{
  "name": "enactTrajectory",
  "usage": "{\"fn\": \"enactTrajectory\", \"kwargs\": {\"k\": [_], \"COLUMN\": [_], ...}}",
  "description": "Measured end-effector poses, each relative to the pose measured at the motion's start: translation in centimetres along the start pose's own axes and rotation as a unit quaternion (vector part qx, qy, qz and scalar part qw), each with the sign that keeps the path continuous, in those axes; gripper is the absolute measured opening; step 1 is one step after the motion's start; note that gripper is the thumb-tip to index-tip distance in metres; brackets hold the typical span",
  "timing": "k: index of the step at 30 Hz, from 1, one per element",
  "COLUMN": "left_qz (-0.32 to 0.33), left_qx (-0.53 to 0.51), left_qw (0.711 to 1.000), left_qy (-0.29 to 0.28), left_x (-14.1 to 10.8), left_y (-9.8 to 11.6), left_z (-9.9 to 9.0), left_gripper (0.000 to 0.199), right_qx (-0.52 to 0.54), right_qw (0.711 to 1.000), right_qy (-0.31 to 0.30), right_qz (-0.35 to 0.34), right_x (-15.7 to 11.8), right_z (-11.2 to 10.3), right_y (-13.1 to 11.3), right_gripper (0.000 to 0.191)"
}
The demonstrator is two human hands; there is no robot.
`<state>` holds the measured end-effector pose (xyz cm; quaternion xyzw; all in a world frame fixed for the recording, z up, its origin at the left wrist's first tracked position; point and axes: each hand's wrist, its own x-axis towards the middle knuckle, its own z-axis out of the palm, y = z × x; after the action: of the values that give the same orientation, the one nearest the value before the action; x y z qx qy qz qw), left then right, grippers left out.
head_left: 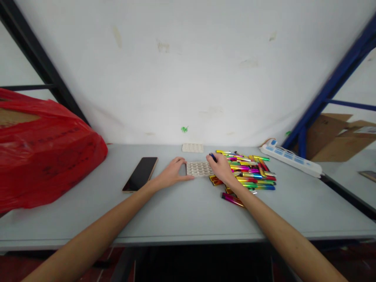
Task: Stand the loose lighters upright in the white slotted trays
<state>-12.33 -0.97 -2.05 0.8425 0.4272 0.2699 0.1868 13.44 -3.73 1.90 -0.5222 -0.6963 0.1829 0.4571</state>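
Red bag [54,156], phone [140,174], power strip [290,158]

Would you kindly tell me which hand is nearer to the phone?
Left: the left hand is just right of the phone, at the tray's left end; the right hand is farther right, at the tray's other end.

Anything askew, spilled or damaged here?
No spill or damage evident. The shiny tubes lie jumbled, pointing different ways, not in neat rows. Also, the wall shows scuffs and a stray green mark.
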Motion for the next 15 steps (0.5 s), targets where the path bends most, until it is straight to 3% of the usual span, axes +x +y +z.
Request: {"fn": "enactTrajectory", "kwargs": {"k": [6,12,15], "left_qz": [0.009,0.013,0.012], "left_qx": [-0.008,-0.004,-0.008], "left_qw": [1.000,1.000,1.000], "left_qy": [-0.003,-0.003,-0.006], "left_x": [-0.1,0.0,-0.1], "left_y": [0.1,0.1,0.1], "left_z": [-0.2,-0.2,-0.1], "left_gripper": [0.073,0.070,0.071], "right_qx": [0.003,-0.076,-0.124], "right_qw": [0.998,0.982,0.977], "right_qy": [-0.048,-0.087,-0.110], "right_qz": [-0.036,-0.151,-0.132], "right_x": [0.0,0.8,1.8], "right_z": [-0.2,-0.1,0.6], "right_y": [0.2,0.7,0.8], "right_gripper": [0.047,0.047,0.045]}}
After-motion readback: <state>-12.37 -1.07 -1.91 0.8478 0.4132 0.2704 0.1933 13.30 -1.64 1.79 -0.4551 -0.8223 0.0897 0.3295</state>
